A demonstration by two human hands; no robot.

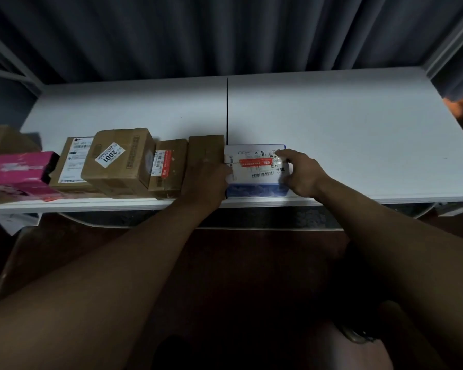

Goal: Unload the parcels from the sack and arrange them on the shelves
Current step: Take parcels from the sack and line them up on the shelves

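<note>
White-and-blue labelled parcel box (255,169) on white shelf (332,124), left hand (207,180) and right hand (301,173) fingers curled gripping its sides, beside plain brown carton (206,149).

You could read "2001" on the white sticker (110,155) of the cardboard box (118,162); the blue-and-white parcel (254,169) label showed "12 815"
</note>
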